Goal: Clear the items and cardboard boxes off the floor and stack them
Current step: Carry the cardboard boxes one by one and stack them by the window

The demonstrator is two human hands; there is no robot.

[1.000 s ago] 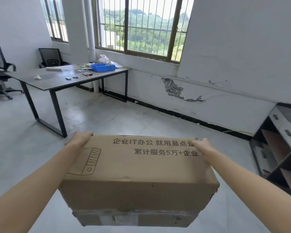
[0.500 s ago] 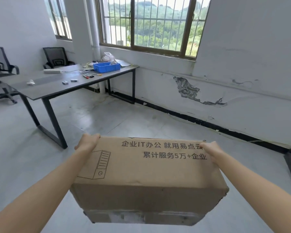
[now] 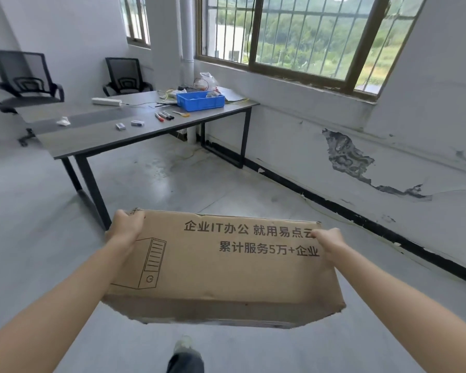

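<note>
A brown cardboard box [image 3: 221, 267] with black printed characters and a drawing of a computer tower is carried in the air in front of me, above the grey floor. My left hand [image 3: 125, 227] grips its far left corner, fingers curled over the edge. At the far right corner, my right hand [image 3: 330, 242] grips the edge the same way. The box's underside and near face are mostly hidden.
A grey table [image 3: 97, 133] with black legs stands ahead left, bearing a blue bin [image 3: 199, 99], markers and small items. Two black office chairs [image 3: 24, 82] sit behind it. A white wall with peeling paint [image 3: 347, 157] runs along the right. My foot [image 3: 183, 345] shows below.
The view has turned left and moved nearer the table; the shelf at the right has left the frame. Both hands keep the same grip on the box.
</note>
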